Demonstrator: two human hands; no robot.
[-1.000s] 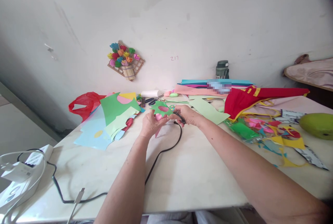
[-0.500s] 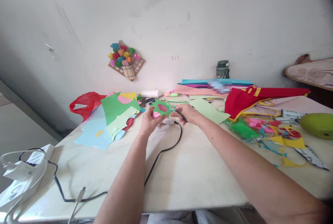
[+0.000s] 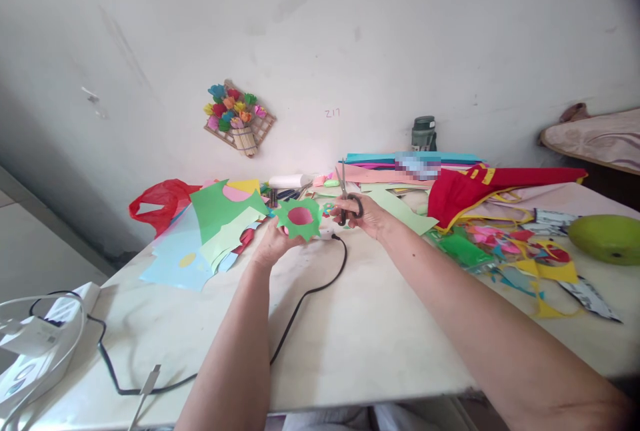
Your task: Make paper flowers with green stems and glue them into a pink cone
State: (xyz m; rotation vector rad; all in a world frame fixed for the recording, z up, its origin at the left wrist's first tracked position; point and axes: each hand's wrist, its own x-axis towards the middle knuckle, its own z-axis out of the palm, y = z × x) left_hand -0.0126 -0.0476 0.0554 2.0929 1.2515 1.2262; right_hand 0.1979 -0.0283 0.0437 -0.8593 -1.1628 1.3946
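Note:
My left hand grips a green paper cutout with a jagged outer edge and a round pink middle. Its fingers are partly hidden beneath the paper. In my right hand is a pair of scissors with dark handles, its blades pointing up and slightly parted. The blades stand to the right of the cutout, apart from it. Below the cutout a black cable runs over the white table toward me.
Green and light-blue paper sheets lie at the left beside a red plastic bag. Paper scraps, a red-and-yellow cloth and a green fruit are at the right. A power strip sits front left. A dark bottle stands at the back.
The green cutout has been tilted so its face and pink middle show more fully. My right hand has turned the scissors upright, away from the paper.

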